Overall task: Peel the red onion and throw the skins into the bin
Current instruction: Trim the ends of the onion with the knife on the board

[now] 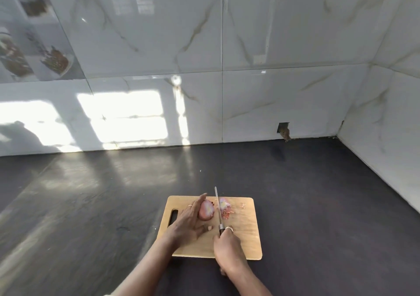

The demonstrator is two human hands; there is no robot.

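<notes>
A red onion lies cut in two on a wooden cutting board [245,239]. The left half [206,210] rests cut face up against the fingers of my left hand [189,221], which cups it from the left. The right half [223,204] lies just beyond a knife blade [217,207], with loose skin scraps [227,213] beside it. My right hand [227,243] grips the knife handle, and the blade points away from me between the two halves. No bin is in view.
The board sits on a dark countertop [91,204] near its front. Marble-look tiled walls [250,102] close off the back and the right side, meeting in a corner at the far right. A small onion piece [210,228] lies on the board between my hands.
</notes>
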